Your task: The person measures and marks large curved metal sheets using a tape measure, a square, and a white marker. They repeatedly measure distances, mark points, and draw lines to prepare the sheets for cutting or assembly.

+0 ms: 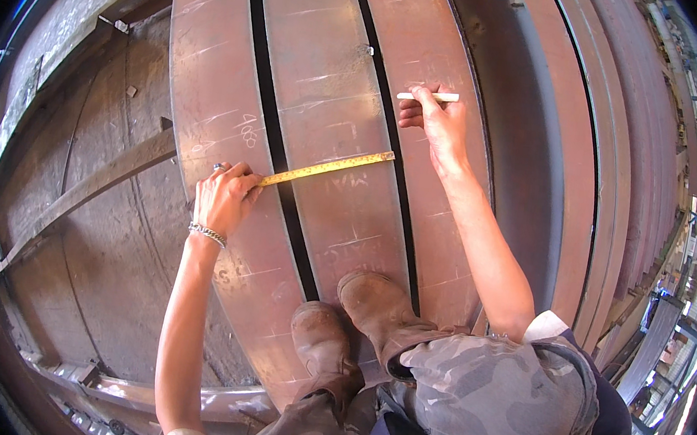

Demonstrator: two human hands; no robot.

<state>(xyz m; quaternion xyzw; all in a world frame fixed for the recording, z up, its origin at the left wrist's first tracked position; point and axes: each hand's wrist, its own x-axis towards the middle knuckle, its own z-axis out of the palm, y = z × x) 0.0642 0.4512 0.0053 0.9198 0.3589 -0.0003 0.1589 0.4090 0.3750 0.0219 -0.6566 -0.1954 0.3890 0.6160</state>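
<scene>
My left hand (227, 193) is closed on a yellow tape measure (328, 168) near the left edge of the reddish-brown steel plates. The blade stretches to the right across the middle plate (341, 208), its end lying near the right-hand gap. Between the fingers of my right hand (437, 127) is a slim white marking stick (427, 97), held level just above the right plate (420, 44). White chalk-like lines and marks cross the plates. The tape's case, if there is one, is hidden inside my left hand.
Two dark lengthwise gaps (265, 84) separate the plates. My brown boots (374, 304) stand on the steel close to my hands. At left, a steel beam (90, 197) crosses a lower dark surface; more long plates (560, 112) lie at right beyond a drop.
</scene>
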